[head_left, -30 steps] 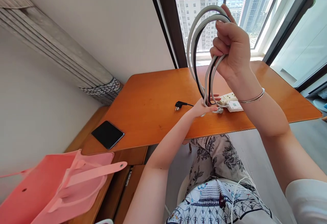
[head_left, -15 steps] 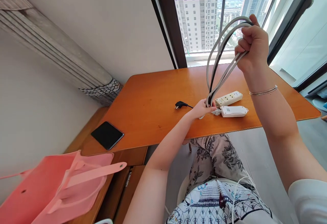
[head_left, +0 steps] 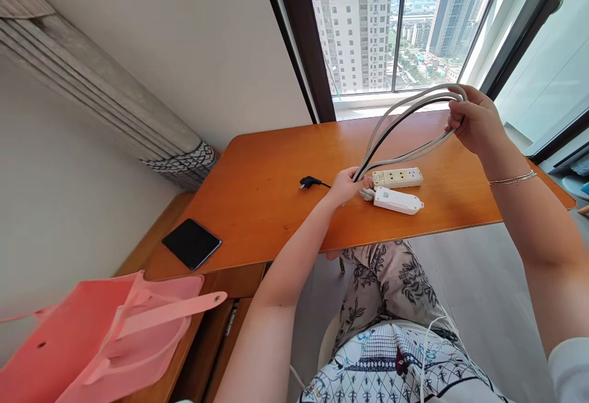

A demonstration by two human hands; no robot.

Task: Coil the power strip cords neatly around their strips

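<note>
A looped bundle of white and black power cords [head_left: 405, 108] stretches between my two hands above the table. My left hand [head_left: 345, 187] is closed round the bundle's lower end, low over the tabletop. Higher and to the right, my right hand [head_left: 476, 118] grips the far bend of the loops. Just right of my left hand lie two power strips: a cream power strip [head_left: 396, 177] with its sockets facing up, and a white power strip [head_left: 398, 200] in front of it. A black plug [head_left: 311, 182] rests on the table left of my left hand, its cord running under that hand.
The orange wooden table [head_left: 257, 188] ends at a front edge close to my legs. A black tablet or phone [head_left: 192, 243] lies at its left corner. Lower left is a pink bag [head_left: 115, 335]. Behind the table stands a window [head_left: 400, 35].
My right hand has come down and moved right, drawing the loops lower and longer. My left hand has shifted left and slightly up. The power strips and plug have slid left.
</note>
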